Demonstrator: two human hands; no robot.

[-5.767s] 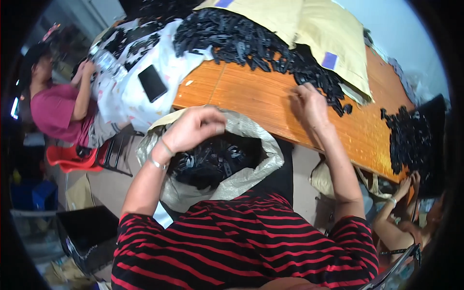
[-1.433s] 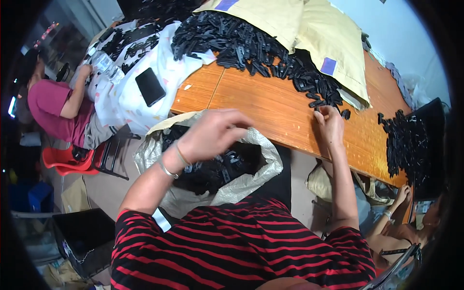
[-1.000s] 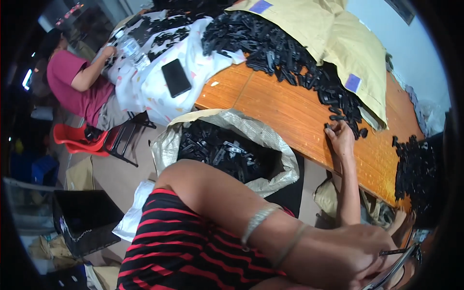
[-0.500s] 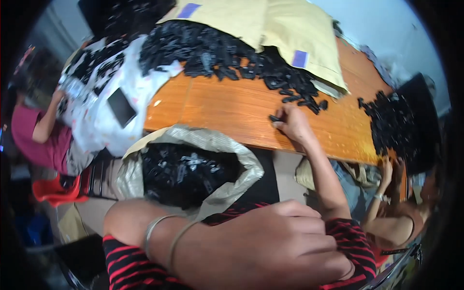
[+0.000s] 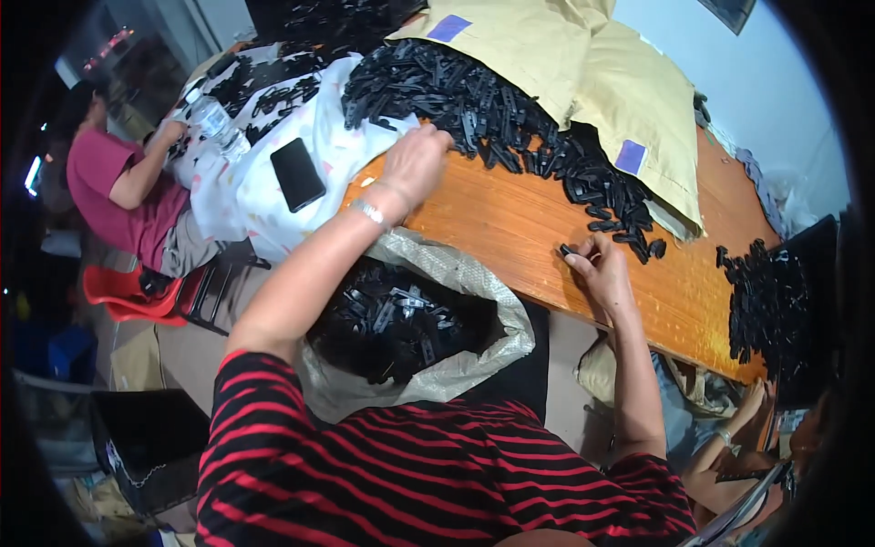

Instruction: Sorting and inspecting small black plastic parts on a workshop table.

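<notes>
A heap of long, small black plastic pieces (image 5: 456, 91) spreads along the far side of the wooden table (image 5: 492, 205). My left hand (image 5: 415, 169) is at the heap's near left edge, back up; its fingers curl down and are blurred, so what they touch is hidden. Farther right, my right hand (image 5: 603, 272) rests low over the table, thumb and fingers pinched on one small black plastic piece (image 5: 567, 251). Several loose pieces lie just beyond it. In front of me an open woven sack (image 5: 510, 319) holds many more such black pieces (image 5: 410, 314).
Large yellowish paper sacks (image 5: 638, 118) lie over the heap. A dark phone (image 5: 298, 175) and a plastic bottle (image 5: 217, 123) are on a white cloth (image 5: 255, 201) at left. One person (image 5: 118, 196) sits there; another person's arm (image 5: 729, 433) shows at right, below more black pieces (image 5: 766, 292).
My left hand has swung from close under the camera out to the heap's edge. My right hand still pinches its piece. The whole view has shifted.
</notes>
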